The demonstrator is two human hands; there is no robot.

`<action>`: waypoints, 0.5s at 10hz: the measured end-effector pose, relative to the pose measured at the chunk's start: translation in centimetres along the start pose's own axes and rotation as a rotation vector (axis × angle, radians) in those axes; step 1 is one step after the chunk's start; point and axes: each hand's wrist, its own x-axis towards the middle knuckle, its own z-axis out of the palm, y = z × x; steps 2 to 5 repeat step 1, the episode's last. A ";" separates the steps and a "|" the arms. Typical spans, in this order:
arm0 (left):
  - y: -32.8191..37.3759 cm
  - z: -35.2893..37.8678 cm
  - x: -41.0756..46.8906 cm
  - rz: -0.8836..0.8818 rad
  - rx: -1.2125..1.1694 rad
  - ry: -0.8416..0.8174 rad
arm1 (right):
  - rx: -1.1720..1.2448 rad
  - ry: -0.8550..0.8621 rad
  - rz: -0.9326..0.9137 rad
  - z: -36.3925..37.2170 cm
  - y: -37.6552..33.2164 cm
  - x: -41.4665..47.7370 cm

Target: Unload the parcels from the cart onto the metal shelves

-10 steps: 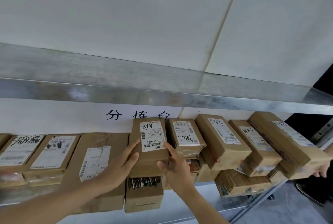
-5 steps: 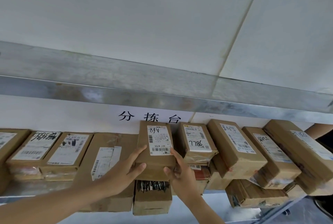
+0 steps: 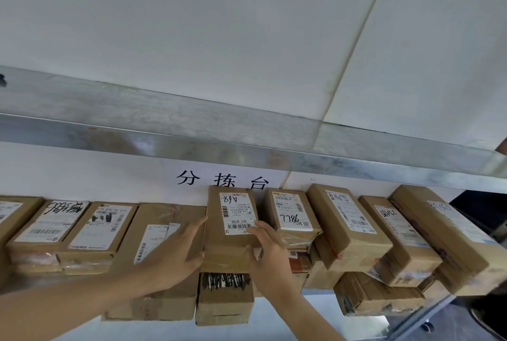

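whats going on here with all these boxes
A person has both hands on a cardboard parcel marked A68 in the row of parcels on the metal shelf. The left hand presses flat against its left side, and the right hand grips its near right corner. The parcel lies above a box with a scribbled-over label, beside the parcel marked 7786. The cart is out of view.

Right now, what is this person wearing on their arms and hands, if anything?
Nothing visible. The left forearm and right forearm are bare to the frame edge, with no sleeves in view. The left grip and right grip are bare hands: no gloves, rings, watch or wristband show.
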 end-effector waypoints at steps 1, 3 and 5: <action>-0.6 -1.1 -1.0 -0.001 0.117 0.111 | 0.014 0.007 -0.035 0.1 -1.2 0.3; -0.6 -1.1 -1.0 -0.001 0.117 0.111 | 0.014 0.007 -0.035 0.1 -1.2 0.3; -0.6 -1.1 -1.0 -0.001 0.117 0.111 | 0.014 0.007 -0.035 0.1 -1.2 0.3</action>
